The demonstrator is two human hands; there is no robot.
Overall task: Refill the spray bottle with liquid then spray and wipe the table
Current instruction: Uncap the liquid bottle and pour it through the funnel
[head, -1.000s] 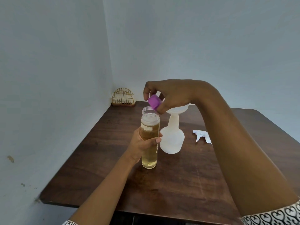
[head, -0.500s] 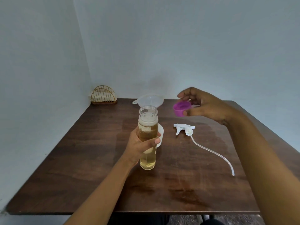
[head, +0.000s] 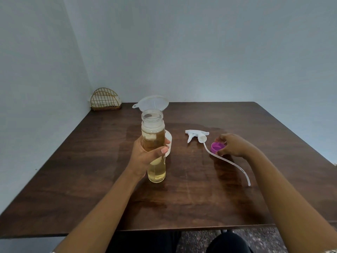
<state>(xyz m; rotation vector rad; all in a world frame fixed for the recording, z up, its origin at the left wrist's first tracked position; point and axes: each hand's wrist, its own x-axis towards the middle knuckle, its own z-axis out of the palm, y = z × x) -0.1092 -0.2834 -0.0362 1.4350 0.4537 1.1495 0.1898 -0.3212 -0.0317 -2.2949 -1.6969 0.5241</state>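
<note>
Down from mid-air half a second ago, the right hand (head: 235,146) now pinches the purple cap (head: 217,147) at the table (head: 91,161), beside the spray head (head: 197,135) and its tube. Left hand (head: 145,157) grips the open bottle of amber liquid (head: 155,143), hiding most of the white spray bottle (head: 168,141) and funnel (head: 153,103).

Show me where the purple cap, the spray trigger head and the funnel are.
purple cap (head: 217,147): head view, on its open inner side.
spray trigger head (head: 197,134): head view, on its white body.
funnel (head: 153,103): head view, on its wide bowl.
</note>
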